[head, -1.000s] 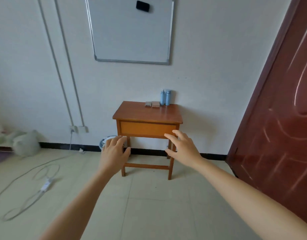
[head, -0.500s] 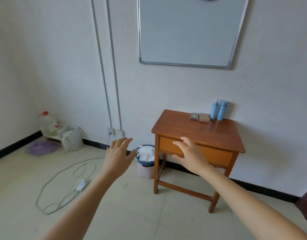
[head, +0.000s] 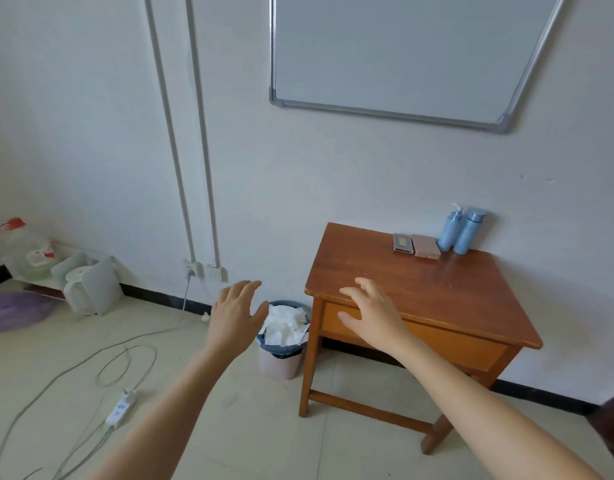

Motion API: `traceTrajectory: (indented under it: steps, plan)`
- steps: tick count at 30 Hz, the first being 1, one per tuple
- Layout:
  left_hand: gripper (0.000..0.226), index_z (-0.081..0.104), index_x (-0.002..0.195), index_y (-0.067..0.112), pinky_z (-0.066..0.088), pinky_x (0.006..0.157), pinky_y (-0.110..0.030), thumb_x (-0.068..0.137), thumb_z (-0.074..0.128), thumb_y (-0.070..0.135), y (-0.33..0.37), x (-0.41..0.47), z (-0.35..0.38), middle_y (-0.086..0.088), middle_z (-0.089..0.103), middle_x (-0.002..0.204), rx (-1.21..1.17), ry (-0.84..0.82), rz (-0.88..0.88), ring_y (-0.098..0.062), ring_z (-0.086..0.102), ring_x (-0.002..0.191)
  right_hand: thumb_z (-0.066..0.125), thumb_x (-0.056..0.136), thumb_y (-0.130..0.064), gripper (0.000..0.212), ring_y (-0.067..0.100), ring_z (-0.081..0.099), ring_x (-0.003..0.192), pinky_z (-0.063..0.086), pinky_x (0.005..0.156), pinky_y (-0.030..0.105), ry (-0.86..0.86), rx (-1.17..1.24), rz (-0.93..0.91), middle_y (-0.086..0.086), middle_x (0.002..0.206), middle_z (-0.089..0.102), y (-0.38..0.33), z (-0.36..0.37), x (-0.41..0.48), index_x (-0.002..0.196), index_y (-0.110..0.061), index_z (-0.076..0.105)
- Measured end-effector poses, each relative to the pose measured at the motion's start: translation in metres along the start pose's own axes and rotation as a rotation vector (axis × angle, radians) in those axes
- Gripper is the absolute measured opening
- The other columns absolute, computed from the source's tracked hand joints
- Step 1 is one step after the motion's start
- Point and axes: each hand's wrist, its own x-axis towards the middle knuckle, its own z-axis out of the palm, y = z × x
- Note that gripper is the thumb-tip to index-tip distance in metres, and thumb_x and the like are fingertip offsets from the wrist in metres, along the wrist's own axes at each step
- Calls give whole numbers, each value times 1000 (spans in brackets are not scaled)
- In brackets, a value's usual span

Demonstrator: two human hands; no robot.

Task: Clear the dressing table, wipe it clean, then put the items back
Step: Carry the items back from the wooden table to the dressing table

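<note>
A small brown wooden dressing table [head: 385, 271] stands against the white wall. At its back edge stand two light blue bottles: a pump bottle [head: 450, 230] and a capped bottle [head: 469, 232]. Beside them lie a pink flat case [head: 425, 246] and a small grey case [head: 402, 242]. My right hand [head: 371, 315] is stretched out with spread fingers in front of the table's near left corner, holding nothing. My left hand [head: 234, 315] is raised, also empty, to the left of the table and in front of the bin.
A pink waste bin [head: 281, 358] full of white paper stands left of the table. A grey cable and switch [head: 120, 408] trail over the tiled floor from a wall socket [head: 191, 271]. Containers [head: 90, 285] sit in the left corner. A whiteboard [head: 395, 50] hangs above.
The view has swung left and drawn nearer: the table now sits right of centre, and the door has left the frame. Both hands stay raised and empty.
</note>
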Motion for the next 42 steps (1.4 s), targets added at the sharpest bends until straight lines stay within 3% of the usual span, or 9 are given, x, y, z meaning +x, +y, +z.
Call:
traceTrajectory:
  steps: [10, 20, 31, 36, 42]
  plan:
    - [44, 39, 135, 17, 27, 107, -37, 94, 44, 30, 0, 158, 60, -3, 38, 143, -40, -224, 164, -23, 27, 133, 51, 91, -34, 43, 20, 23, 135, 25, 109, 36, 39, -53, 340, 5, 147, 25, 48, 3, 85, 131, -21, 43]
    - [44, 37, 136, 18, 25, 108, -37, 95, 40, 31, 46, 243, 176, 0, 37, 144, -19, -387, 241, -20, 26, 133, 51, 91, -33, 50, 19, 31, 129, 30, 104, 34, 69, -71, 515, 4, 140, 35, 181, 3, 144, 137, -20, 36]
    - [45, 37, 137, 20, 27, 109, -37, 94, 41, 34, 134, 348, 292, 1, 37, 143, 13, -403, 111, -19, 26, 135, 49, 90, -41, 49, 22, 40, 121, 38, 95, 35, 24, -24, 613, 6, 133, 42, 356, -10, 252, 133, -21, 39]
    - [46, 34, 139, 22, 25, 109, -34, 95, 38, 37, 120, 352, 332, 4, 34, 145, 157, -511, 49, -17, 24, 136, 52, 88, -43, 54, 25, 38, 121, 39, 96, 35, 28, 98, 738, 10, 133, 39, 398, 8, 283, 133, -16, 40]
    - [45, 36, 137, 24, 23, 109, -35, 95, 35, 39, 119, 363, 359, 5, 34, 144, 288, -526, 34, -18, 23, 135, 55, 83, -49, 68, 30, 36, 121, 38, 95, 39, 3, 58, 835, 14, 134, 33, 420, 27, 309, 136, -15, 32]
